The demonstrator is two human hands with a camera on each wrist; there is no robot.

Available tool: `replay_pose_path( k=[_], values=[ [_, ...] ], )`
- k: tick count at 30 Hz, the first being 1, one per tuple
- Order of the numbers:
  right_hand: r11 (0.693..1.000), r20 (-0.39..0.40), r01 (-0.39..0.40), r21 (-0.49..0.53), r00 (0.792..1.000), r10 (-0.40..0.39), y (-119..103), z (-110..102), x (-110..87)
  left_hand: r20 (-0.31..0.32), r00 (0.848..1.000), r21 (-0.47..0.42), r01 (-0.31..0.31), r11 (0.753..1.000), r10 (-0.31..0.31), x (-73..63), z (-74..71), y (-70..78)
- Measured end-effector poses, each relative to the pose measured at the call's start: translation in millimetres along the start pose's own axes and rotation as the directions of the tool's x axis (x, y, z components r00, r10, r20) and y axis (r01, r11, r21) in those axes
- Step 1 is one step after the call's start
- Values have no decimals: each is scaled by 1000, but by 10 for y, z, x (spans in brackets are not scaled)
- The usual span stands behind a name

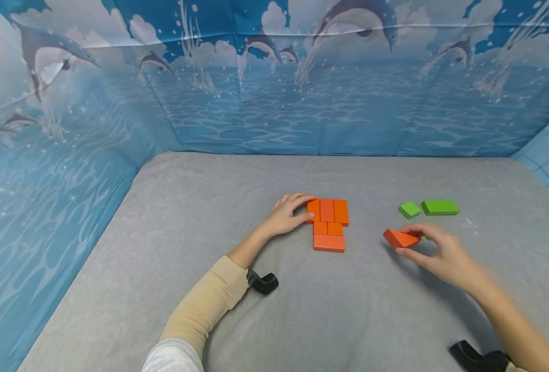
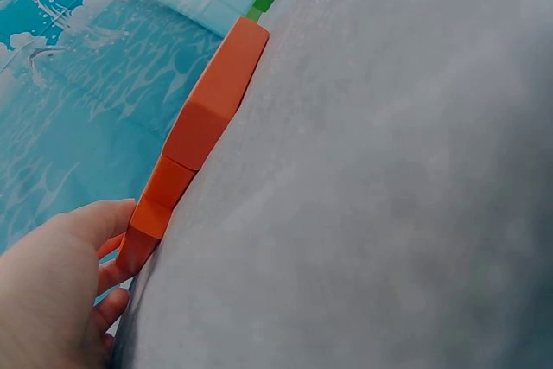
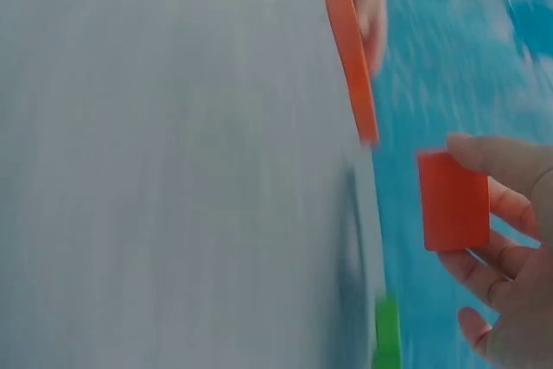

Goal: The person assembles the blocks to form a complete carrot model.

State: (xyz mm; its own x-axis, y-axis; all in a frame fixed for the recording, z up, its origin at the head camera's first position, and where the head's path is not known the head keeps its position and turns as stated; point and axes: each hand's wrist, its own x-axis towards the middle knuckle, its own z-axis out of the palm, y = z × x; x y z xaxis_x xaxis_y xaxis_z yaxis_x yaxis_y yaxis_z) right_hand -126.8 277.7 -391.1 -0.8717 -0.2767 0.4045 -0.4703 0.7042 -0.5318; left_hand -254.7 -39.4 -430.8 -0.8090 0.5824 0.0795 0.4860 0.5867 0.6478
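Several flat orange blocks [image 1: 329,243] lie fitted together on the grey cloth: three upright ones side by side, two small ones below them, a wide one nearest me. My left hand [image 1: 285,214] rests against the left end of this group, with thumb and fingertips touching the far left block [image 1: 314,209]. To the right, my right hand [image 1: 435,253] pinches an orange triangular block [image 1: 399,238] between thumb and fingers, held above the cloth. The right wrist view shows a flat rectangular face of that orange block [image 3: 454,200], with the thumb on its upper edge.
A small green block [image 1: 410,209] and a long green block [image 1: 440,207] lie beyond my right hand. A bit of green shows behind its fingers. The grey cloth [image 1: 218,191] ends at a blue dolphin-print curtain [image 1: 274,124] at the back and left.
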Motion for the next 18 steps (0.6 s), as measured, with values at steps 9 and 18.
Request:
replay_pose_path(
  k=[9, 18],
  values=[
    [991, 137, 69, 116, 987, -85, -445, 514, 267, -5, 1000, -7, -2, 1000, 2, 2, -10, 18],
    [993, 164, 104, 58, 980, -112, -607, 802, 291, -11, 1000, 2, 6, 1000, -6, -1, -3, 13]
  ],
)
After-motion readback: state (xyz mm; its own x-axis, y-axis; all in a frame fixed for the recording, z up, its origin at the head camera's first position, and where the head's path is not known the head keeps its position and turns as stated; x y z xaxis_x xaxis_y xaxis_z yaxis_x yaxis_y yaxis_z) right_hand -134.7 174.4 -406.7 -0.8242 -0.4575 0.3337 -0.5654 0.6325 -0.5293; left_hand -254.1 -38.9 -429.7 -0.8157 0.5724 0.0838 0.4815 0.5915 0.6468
